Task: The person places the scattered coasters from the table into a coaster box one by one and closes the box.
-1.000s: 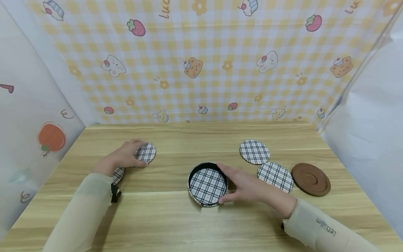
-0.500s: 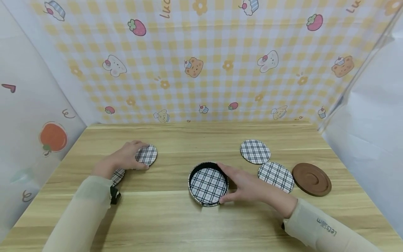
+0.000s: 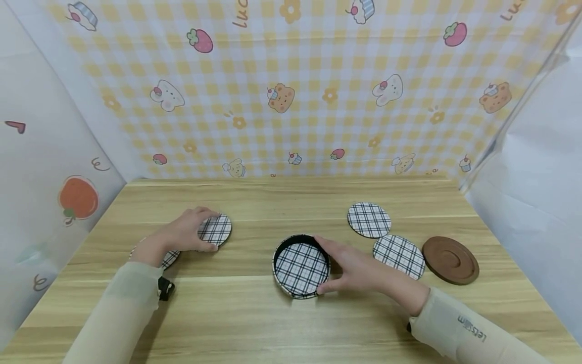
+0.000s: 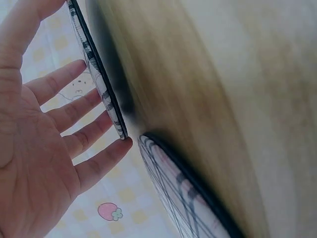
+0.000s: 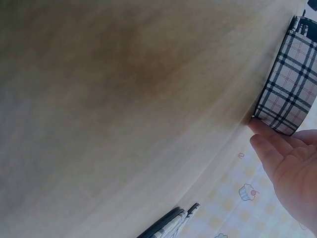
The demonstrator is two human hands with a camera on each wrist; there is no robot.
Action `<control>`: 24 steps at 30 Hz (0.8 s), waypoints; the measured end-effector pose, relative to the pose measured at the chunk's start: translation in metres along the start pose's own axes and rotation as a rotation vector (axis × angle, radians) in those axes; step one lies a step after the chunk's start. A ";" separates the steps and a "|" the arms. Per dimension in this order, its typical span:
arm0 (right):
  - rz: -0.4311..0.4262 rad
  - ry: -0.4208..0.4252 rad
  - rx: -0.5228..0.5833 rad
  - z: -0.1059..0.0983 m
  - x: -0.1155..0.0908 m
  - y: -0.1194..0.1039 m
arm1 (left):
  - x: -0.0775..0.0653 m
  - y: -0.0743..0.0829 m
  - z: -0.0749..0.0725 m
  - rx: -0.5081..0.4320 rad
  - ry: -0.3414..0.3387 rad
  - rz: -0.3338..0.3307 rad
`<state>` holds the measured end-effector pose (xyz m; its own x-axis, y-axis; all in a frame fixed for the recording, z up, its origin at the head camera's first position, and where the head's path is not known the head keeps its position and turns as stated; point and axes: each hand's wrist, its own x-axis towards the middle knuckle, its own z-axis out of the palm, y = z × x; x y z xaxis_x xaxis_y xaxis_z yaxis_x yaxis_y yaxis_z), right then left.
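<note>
On your right sleeve you can read "Lets" in dark letters, upside down in the head view; the next letters are crumpled, and the last one looks like "m". On the yellow checked cloth at the back, you see "luc" near the top, cut off by the edge. Further right you see "lu", cut off too. Low down sits a tiny "e".

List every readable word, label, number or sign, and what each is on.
"Lets…m": right sleeve, upside down; middle letters too blurred.
"luc": patterned backdrop, top, left of centre, cut off.
"lu": backdrop, top right, also cut off.
"e": backdrop's bottom edge, near centre.
Backdrop's lower right lettering: too small to read.
</note>
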<state>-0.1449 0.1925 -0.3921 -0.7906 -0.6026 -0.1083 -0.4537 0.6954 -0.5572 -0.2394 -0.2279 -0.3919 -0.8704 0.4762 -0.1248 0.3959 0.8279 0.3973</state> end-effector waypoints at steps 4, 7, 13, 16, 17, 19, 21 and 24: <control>-0.003 0.000 0.004 0.000 0.000 0.000 | -0.001 0.003 0.001 0.012 0.005 0.027; -0.002 -0.001 0.001 0.000 0.000 0.000 | -0.002 0.008 0.002 0.019 0.001 0.039; 0.008 0.000 -0.003 0.000 0.000 0.000 | -0.002 0.018 0.004 0.027 -0.005 0.044; 0.008 0.002 -0.006 0.000 0.000 0.000 | -0.002 0.022 0.006 0.031 -0.005 0.062; 0.009 0.001 -0.007 0.000 0.000 0.000 | -0.002 0.024 0.006 0.033 -0.005 0.069; 0.009 0.001 -0.006 0.000 0.000 0.000 | -0.003 0.027 0.007 0.031 -0.003 0.082; 0.008 0.001 -0.007 0.000 0.000 0.000 | -0.003 0.030 0.007 0.032 -0.003 0.092; 0.008 0.003 -0.007 0.000 0.000 0.001 | -0.002 0.034 0.008 0.035 -0.004 0.102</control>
<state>-0.1452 0.1930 -0.3924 -0.7955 -0.5958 -0.1104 -0.4502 0.7031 -0.5505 -0.2217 -0.1988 -0.3853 -0.8239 0.5597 -0.0893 0.4924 0.7848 0.3764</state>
